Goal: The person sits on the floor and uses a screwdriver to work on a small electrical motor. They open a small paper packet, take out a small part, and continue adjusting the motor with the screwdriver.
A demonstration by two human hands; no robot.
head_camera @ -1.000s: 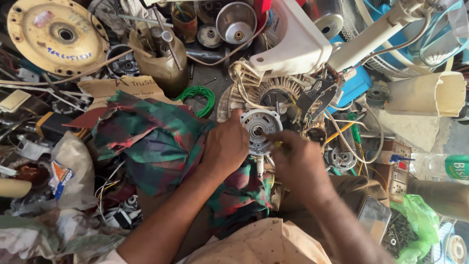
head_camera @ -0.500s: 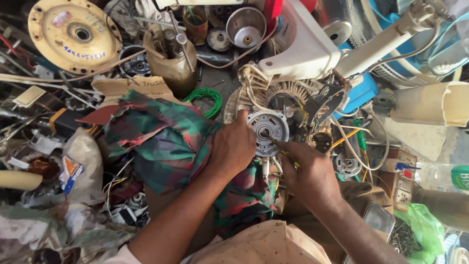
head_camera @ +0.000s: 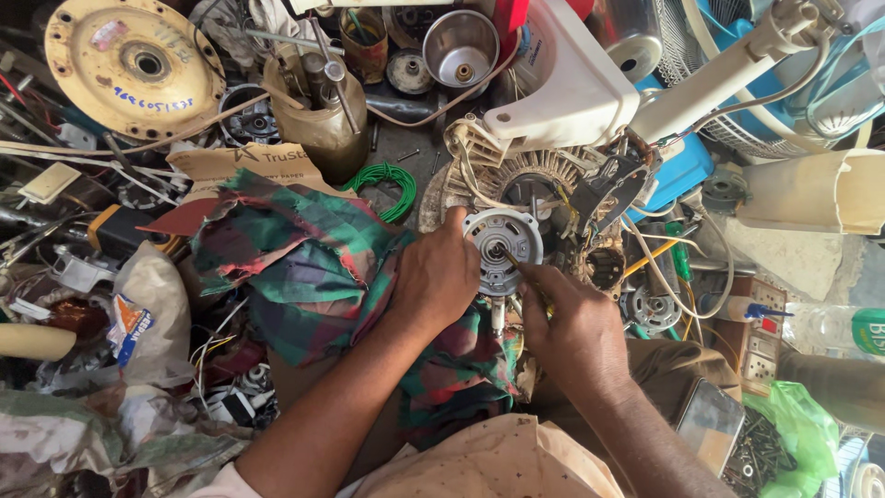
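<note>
Motor (head_camera: 502, 242) at frame centre, gripped on its left side by left hand (head_camera: 435, 277), fingers curled round it. Right hand (head_camera: 576, 323) just below-right, closed on thin tool (head_camera: 516, 265) touching motor hub. Plaid cloth (head_camera: 304, 263) under left wrist.

Your right hand (head_camera: 576, 327) now sits lower and more to the side of the round metal motor cover (head_camera: 502, 240), with its thin tool tip touching the centre hub; before, the fingers covered the cover's right edge. Your left hand (head_camera: 433, 277) now leaves more of the cover's face visible.
</note>
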